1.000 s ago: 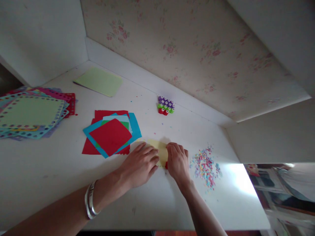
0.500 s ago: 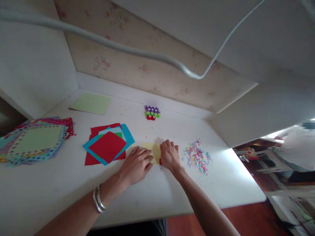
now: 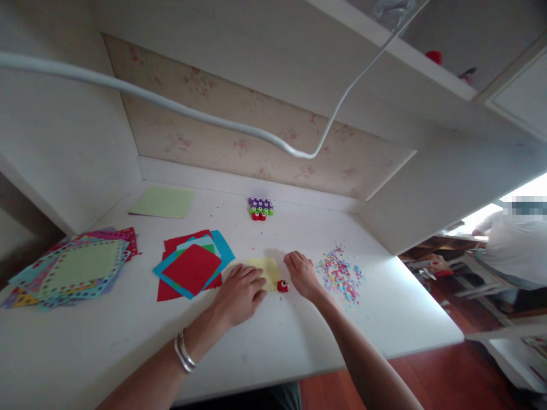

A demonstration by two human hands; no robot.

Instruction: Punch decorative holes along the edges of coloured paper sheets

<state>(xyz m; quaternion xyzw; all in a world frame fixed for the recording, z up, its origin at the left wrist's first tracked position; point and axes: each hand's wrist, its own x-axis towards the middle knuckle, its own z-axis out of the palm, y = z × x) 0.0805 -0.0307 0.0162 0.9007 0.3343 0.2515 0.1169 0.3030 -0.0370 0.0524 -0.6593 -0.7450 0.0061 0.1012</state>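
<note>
A small yellow paper sheet [image 3: 265, 265] lies on the white table. My left hand [image 3: 241, 293] rests on its left part, fingers stretched out and flat. At the sheet's lower right corner sits a small red hole punch [image 3: 282, 286] with an eye on it; whether the paper's edge is inside its slot I cannot tell. My right hand [image 3: 302, 276] is just right of the punch and apart from it, fingers loosely bent, nothing visible in them. Coloured paper squares [image 3: 192, 271] in red, blue and green lie left of my left hand.
Several purple, green and red punches [image 3: 260, 208] stand grouped at the back. Colourful paper dots [image 3: 339, 273] are scattered on the right. Sheets with punched borders [image 3: 85, 265] are piled on the left, pale green sheets [image 3: 164, 202] behind them. A white cable [image 3: 213, 118] hangs across above.
My right hand has come off the red punch and moved slightly right, leaving the punch uncovered. My left hand stays on the yellow sheet. The camera view has tilted upward.
</note>
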